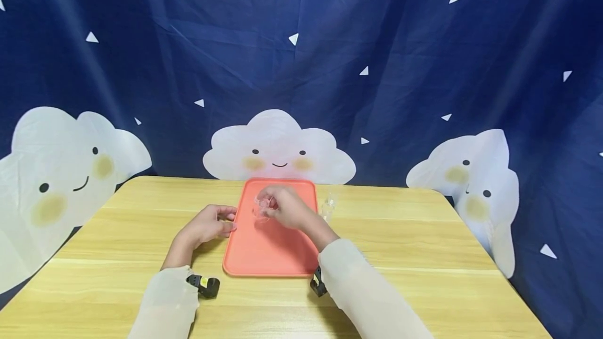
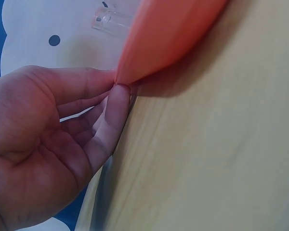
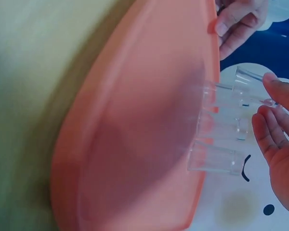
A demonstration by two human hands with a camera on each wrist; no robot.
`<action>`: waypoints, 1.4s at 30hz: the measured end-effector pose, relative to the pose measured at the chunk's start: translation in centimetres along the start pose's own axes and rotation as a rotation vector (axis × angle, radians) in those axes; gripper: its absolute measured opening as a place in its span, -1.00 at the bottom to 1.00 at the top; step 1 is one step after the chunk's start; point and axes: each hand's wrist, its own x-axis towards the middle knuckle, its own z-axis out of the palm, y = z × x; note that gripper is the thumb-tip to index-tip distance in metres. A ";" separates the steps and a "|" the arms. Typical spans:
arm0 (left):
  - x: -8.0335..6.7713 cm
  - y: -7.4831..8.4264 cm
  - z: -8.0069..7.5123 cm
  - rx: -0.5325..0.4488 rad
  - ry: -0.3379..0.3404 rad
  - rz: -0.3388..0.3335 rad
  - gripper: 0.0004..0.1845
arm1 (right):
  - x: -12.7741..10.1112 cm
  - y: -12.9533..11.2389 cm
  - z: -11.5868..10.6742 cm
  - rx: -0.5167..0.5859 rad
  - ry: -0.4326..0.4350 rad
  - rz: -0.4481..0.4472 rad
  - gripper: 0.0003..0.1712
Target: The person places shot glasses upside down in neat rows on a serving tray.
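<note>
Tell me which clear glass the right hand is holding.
The glass over the orange tray, at the right hand. The other glass stands apart on the table, right of the tray, untouched.

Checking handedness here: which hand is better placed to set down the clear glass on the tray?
Right. The right hand already pinches the glass above the tray, while the left hand grips the tray's left edge, probably steadying it.

No words, labels or numbers to read anywhere, not on the tray point(image 1: 264, 255) under the hands, nothing.
</note>
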 end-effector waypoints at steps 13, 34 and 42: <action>0.0 0.0 0.0 -0.004 -0.001 -0.001 -0.44 | 0.1 -0.5 1.2 -0.160 -0.059 0.012 -0.64; -0.2 0.3 -0.1 0.009 -0.001 -0.010 -0.43 | 0.3 -0.6 1.8 -0.207 -0.013 -0.044 -0.77; -0.1 0.2 0.0 0.005 0.003 -0.018 -0.43 | 0.2 -0.6 1.1 -0.178 -0.025 -0.044 -0.72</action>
